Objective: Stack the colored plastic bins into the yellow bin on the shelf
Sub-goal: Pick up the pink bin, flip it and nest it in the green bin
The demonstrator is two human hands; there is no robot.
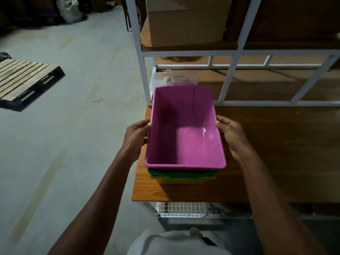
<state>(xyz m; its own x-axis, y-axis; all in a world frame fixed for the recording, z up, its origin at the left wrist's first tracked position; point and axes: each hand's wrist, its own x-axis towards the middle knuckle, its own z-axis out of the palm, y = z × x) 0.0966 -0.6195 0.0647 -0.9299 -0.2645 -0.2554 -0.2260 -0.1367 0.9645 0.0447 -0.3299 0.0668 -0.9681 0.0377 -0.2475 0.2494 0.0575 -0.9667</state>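
Note:
A pink bin (184, 129) is held at both long sides, its far end tilted up. My left hand (137, 137) grips its left rim and my right hand (232, 135) grips its right rim. Under its near end a green bin (182, 174) sits nested inside the yellow bin (181, 180), only their front rims showing. The stack rests on the wooden shelf board (276, 153) near its left front corner. The pink bin is empty inside.
A clear plastic container (176, 78) stands behind the pink bin by the white shelf post (142, 70). A cardboard box (185, 21) fills the upper shelf. A wire basket (184, 208) hangs under the board. A wooden pallet (24, 80) lies on the concrete floor at left.

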